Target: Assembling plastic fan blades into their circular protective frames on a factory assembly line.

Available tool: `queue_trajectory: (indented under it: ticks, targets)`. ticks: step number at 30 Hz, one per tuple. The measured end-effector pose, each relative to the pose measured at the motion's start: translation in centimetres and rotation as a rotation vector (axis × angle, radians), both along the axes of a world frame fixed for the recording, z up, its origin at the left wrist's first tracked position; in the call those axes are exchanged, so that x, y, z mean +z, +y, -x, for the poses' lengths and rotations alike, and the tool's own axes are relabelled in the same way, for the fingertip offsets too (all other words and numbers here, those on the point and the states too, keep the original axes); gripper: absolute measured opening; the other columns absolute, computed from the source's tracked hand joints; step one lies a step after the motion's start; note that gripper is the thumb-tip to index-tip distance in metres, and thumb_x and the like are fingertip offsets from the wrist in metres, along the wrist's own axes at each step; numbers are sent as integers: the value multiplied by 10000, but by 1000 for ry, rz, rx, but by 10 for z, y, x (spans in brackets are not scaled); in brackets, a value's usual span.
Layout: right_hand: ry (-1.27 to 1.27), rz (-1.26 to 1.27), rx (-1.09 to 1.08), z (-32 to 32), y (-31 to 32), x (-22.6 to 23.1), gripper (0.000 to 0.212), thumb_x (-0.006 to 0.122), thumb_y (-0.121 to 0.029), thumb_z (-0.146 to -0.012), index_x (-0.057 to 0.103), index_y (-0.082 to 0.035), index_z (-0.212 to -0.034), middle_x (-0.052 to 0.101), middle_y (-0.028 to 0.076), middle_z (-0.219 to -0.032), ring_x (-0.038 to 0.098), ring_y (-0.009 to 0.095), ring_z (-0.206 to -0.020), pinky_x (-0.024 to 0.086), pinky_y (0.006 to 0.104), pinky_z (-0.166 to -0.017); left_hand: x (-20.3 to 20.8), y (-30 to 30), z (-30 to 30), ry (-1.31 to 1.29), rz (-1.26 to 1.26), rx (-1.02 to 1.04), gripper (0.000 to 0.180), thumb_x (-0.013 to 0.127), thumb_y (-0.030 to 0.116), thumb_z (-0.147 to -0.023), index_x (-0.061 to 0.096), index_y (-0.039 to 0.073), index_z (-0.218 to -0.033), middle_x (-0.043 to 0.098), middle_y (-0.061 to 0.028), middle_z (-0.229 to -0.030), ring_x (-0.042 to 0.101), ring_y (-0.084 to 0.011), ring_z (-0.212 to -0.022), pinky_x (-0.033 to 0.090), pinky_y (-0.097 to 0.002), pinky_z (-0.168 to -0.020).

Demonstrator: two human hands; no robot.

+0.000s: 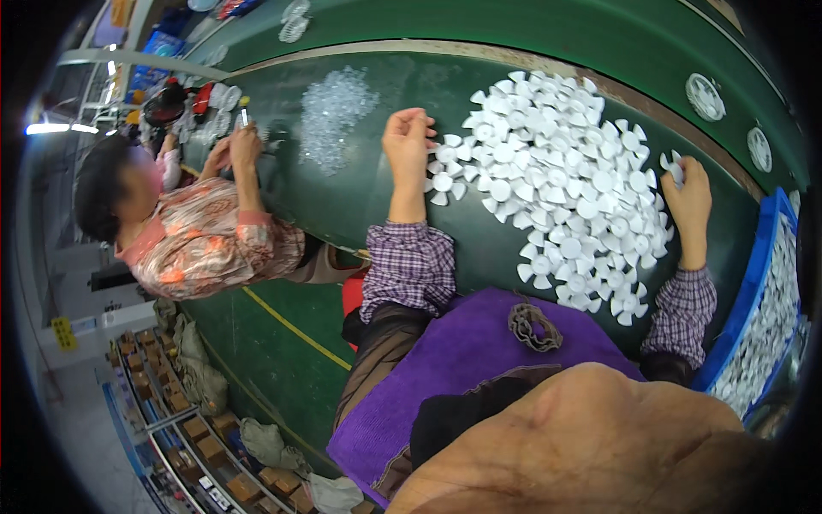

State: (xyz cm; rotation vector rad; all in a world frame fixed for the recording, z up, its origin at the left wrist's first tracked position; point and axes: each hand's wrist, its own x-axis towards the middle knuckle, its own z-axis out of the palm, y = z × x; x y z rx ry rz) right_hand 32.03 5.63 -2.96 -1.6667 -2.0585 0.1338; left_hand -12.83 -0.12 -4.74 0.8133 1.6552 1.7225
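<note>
A big heap of small white plastic fan blades (569,176) lies on the green work surface in front of me. At the heap's left edge my left hand (408,144) is raised with its fingers curled together; what they hold, if anything, I cannot make out. Two fan blades lie just beside it, the nearer one (443,182) apart from the thickest part of the heap. On the far right side my right hand (690,195) pinches a single white fan blade (674,168), whose lower part is hidden by the fingers.
Small clear plastic pieces (334,116) are spread left of my left hand. A blue bin (736,330) full of small white parts stands at my right. Round white grilles (705,97) lie on the green belt beyond the ledge. A co-worker (201,227) sits at the left, hands over the surface.
</note>
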Motion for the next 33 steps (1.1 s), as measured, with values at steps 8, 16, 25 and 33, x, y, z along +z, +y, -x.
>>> queue_trajectory:
  ticks: [8,16,25,33]
  targets:
    - [51,-141,-25,-8,16,-23,362,619,-298,-782,581,-36,-1028,596,137,-933,581,316,-884,475,395,-754,-1,9,1,118,-51,-11,88,595,98,-897,574,30,-949,636,-63,-794,570,-86,-598,446,-194,-476]
    - [321,-346,-182,-28,15,-33,387,726,-247,-728,592,-29,-1019,595,117,-940,600,253,-830,499,333,-730,-4,8,-42,225,65,-39,185,614,138,-876,606,17,-1015,655,-79,-890,590,-114,-730,470,-229,-614]
    - [504,-309,-241,-16,3,-19,268,633,-240,-716,568,-35,-876,571,132,-872,551,316,-864,454,413,-753,-2,-2,-24,248,-23,-84,142,583,146,-906,573,26,-982,627,-49,-819,493,-66,-584,345,-170,-461]
    - [387,-387,-265,-17,8,-25,265,628,-234,-716,563,-38,-882,573,140,-889,547,325,-875,451,417,-773,-5,1,-18,260,-45,-125,120,580,109,-898,576,4,-954,621,-59,-791,500,-80,-596,400,-206,-516]
